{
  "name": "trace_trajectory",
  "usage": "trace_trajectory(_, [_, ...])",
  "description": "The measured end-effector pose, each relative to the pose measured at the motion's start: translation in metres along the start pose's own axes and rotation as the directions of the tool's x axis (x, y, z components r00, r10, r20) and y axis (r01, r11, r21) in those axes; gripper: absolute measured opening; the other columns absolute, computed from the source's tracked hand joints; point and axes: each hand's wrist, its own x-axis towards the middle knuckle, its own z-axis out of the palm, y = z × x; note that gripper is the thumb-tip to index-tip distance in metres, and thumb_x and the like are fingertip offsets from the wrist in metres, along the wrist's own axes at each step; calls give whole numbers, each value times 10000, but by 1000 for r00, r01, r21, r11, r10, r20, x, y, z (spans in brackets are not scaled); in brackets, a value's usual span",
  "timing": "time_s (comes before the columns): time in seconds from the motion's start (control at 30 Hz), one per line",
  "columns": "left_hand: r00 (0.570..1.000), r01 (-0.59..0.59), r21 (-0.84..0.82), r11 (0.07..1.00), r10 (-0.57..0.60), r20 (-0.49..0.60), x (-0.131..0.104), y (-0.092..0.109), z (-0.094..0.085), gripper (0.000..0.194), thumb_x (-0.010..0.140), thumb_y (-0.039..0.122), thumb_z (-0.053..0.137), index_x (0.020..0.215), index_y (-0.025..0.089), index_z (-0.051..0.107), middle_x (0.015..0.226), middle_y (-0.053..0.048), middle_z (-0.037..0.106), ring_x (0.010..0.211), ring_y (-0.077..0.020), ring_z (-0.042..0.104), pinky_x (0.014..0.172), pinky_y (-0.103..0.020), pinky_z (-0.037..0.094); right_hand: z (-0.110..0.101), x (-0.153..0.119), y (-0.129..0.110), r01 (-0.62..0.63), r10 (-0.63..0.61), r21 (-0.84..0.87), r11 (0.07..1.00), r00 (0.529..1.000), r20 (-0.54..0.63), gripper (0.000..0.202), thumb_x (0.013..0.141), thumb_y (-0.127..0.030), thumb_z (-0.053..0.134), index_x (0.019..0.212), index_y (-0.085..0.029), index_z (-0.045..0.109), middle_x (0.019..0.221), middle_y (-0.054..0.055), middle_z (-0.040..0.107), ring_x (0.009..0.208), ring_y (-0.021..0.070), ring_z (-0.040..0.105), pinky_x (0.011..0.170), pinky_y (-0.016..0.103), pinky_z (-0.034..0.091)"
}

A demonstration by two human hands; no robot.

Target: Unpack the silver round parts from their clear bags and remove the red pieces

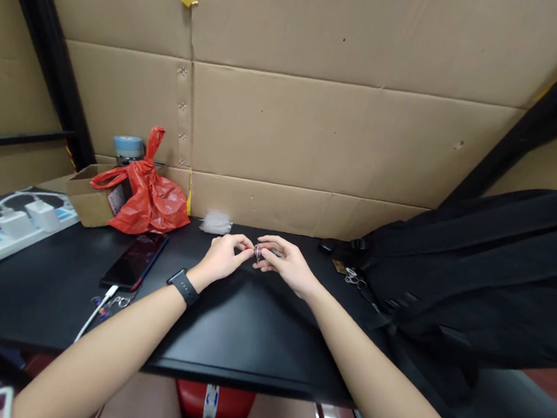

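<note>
Left hand (224,258): bare, a dark watch (183,287) at the wrist; thumb and forefinger closed in a pinch, gripping the left side of a small item. Right hand (291,266): bare; fingers loosely curled, thumb drawn in against them, holding the same item from the right.

Small item (258,252): one, with a shiny band and some red showing; held between the two sets of fingertips, above the far middle part of the table; too small and covered to identify.

Table (244,332): black, smooth.

Far side, just beyond the left hand: one crumpled translucent packet (216,222), near the cardboard wall (306,138).

Left side: one dark phone (136,260), lying flat, a white cable (95,314) plugged into its near end; a trinket with metal rings (120,301) beside that end. Farther off, one red plastic bag (153,198), knotted, against an open cardboard box (89,197); a blue-lidded container (128,146) behind. Far left, one white power strip (13,242) with two plugs.

Right side: one small black object (325,247); a bunch of metal rings (354,278) with a brown tag; one large black backpack (482,272).
</note>
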Motion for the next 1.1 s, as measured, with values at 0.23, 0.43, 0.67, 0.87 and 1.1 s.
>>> trace_trajectory(0.23, [998,-46,243,969,37,42,2,9,-10,195,919,360,546,930,248,706,958,1,754,934,-183,668,901,-319,444,1,1,1,54,-55,-90,994,998,-10,473,675,-368,834,1070,-181,653,1068,89,680,703,187,730,616,287,580])
trace_trajectory(0.43, [994,95,715,693,-101,-33,4,-16,-50,303,951,365,463,943,223,731,1029,-106,728,1075,-320,562,931,-498,372,-3,3,2,50,-65,-173,984,994,-85,459,691,-365,792,1085,-188,639,1088,91,671,700,169,709,576,275,569])
trace_trajectory(0.67, [972,92,763,639,-225,71,5,-54,-59,356,923,293,470,1218,315,668,1386,-46,592,1217,-330,470,947,-516,377,-12,7,9,56,-84,-255,965,992,-99,431,707,-363,772,1085,-201,644,985,55,682,662,153,677,564,280,567])
trace_trajectory(0.87, [989,78,770,633,-148,21,7,-44,-65,334,921,255,468,1183,258,676,1336,-77,627,1200,-311,501,933,-493,372,-18,10,12,100,-137,-300,949,985,-104,447,711,-380,766,1100,-194,648,1032,75,694,693,160,683,605,290,572])
trace_trajectory(1.1, [982,-15,648,762,133,-134,8,-9,-65,310,919,198,525,1207,257,623,1187,-69,700,1141,-246,577,915,-400,313,-30,10,4,121,-181,-308,944,968,-173,451,711,-382,765,1097,-185,640,1106,87,672,673,135,683,609,261,557])
